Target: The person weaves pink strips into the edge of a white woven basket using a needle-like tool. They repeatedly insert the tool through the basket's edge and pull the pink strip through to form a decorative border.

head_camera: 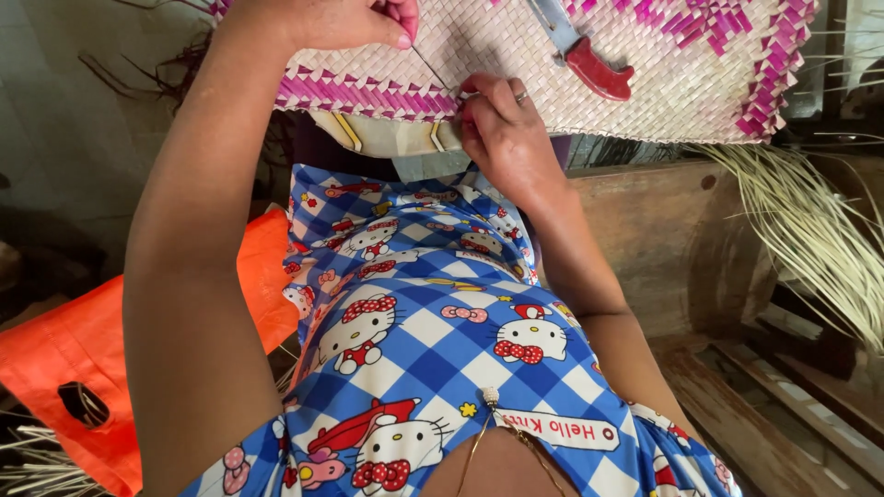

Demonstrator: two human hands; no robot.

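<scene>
A woven mat (589,55) of pale strips with pink-purple bands fills the top of the frame, its lower edge lying over the person's lap. At the upper left, the left hand (341,20) has its fingers pressed together, pinching a thin needle (429,66). In the upper middle, the right hand (502,129) pinches the mat's pink edge. A red-handled knife (585,57) lies on the mat, upper right of the hands.

Head view, steeply downward, close.
</scene>
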